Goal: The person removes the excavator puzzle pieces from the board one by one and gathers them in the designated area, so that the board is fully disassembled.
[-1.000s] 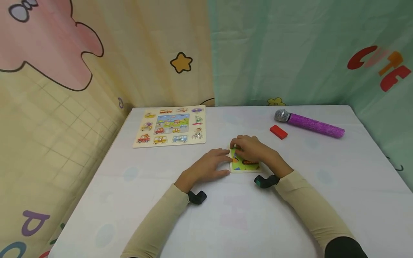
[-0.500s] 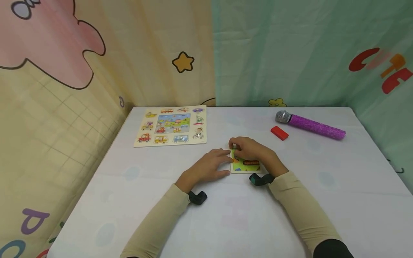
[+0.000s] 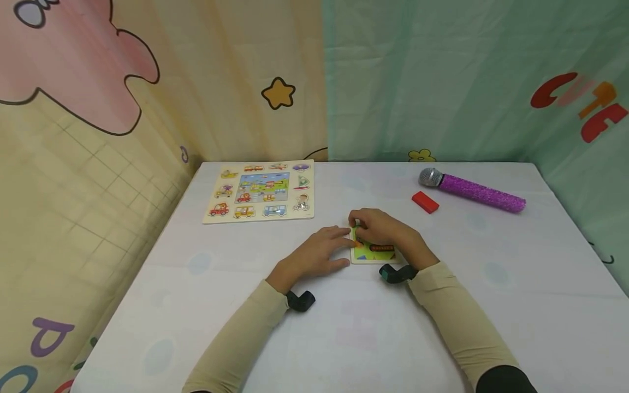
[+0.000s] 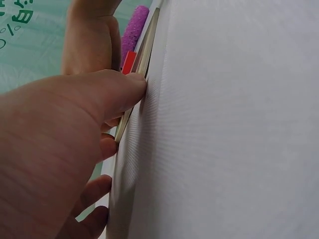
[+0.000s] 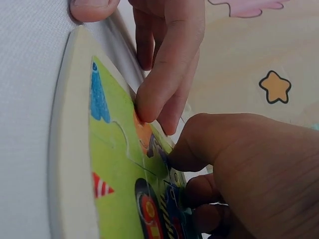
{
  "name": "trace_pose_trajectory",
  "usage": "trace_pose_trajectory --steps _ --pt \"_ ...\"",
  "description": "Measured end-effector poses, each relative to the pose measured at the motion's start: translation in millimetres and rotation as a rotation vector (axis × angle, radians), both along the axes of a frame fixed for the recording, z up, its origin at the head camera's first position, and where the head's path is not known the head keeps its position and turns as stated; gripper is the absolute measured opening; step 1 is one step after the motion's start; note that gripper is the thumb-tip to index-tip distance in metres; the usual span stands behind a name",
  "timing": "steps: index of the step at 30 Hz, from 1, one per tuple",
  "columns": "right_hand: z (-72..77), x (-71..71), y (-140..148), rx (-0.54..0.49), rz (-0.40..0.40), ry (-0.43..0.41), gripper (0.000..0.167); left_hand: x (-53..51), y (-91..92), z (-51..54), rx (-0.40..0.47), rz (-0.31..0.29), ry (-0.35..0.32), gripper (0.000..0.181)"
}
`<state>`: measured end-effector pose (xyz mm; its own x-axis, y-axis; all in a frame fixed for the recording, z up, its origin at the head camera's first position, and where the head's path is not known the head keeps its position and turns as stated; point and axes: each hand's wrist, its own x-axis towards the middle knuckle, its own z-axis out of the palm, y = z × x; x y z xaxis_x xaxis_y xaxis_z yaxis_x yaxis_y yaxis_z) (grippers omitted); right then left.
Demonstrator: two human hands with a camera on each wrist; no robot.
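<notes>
A small jigsaw puzzle [image 3: 375, 252] lies flat on the white table in the head view. Its pale frame surrounds a green picture with a dark digger track. My left hand [image 3: 319, 252] rests at its left side, fingers extended; the index fingertip touches an orange patch of the picture [image 5: 142, 130]. In the left wrist view the left thumb lies against the board's edge [image 4: 146, 50]. Over the upper part of the puzzle, my right hand [image 3: 383, 226] has its fingers curled, and its thumb [image 5: 192, 149] meets the pieces. The right fingertips are partly hidden.
A larger vehicle puzzle board [image 3: 208, 217] lies at the back left. Toward the back right are a red block [image 3: 425, 202] and a purple glittery microphone [image 3: 479, 192]. Printed curtains [image 3: 422, 82] stand behind the table.
My right wrist and forearm have swung slightly left, while the right fingers stay over the puzzle's upper part. The left hand and the small puzzle hold their places.
</notes>
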<state>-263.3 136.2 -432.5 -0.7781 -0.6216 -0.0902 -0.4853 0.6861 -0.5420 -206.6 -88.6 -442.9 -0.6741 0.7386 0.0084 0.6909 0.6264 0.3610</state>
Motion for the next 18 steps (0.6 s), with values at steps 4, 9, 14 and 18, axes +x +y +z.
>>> trace_pose_trajectory --steps 4,9,14,18 --pt "0.7 0.6 -1.0 0.016 -0.016 -0.035 0.014 0.7 -1.0 0.0 -0.001 -0.017 0.026 0.046" --pt "2.7 3.3 -4.2 0.017 -0.037 -0.034 0.012 1.8 -0.9 -1.2 -0.001 -0.018 0.033 0.045" --pt "5.4 6.8 -9.9 0.012 -0.061 0.002 0.010 3.8 -0.4 -0.5 -0.003 -0.005 0.027 0.046" --pt "5.4 7.2 -11.8 0.038 -0.069 0.042 0.011 4.5 0.2 -0.4 -0.016 -0.002 0.033 0.045"
